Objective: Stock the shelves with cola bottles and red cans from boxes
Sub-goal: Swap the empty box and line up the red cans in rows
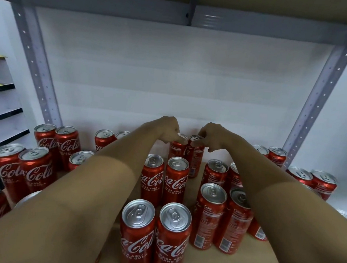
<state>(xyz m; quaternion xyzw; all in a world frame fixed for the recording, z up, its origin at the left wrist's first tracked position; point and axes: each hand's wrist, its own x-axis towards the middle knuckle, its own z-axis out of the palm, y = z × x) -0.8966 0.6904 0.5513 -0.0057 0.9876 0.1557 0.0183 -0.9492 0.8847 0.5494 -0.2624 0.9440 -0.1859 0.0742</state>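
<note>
Left hand point(168, 129) curled over the rim of one red can point(177, 150) at the back of the shelf point(200, 262), fingertips pinching its top; right hand point(211, 135) likewise gripping the top of the neighbouring can point(195, 155), the two cans upright and touching, close to the white back wall point(172, 73). More red cans in upright pairs across the tan shelf: a front pair point(155, 232), a middle pair point(163, 178) just behind, further pairs to left and right.
</note>
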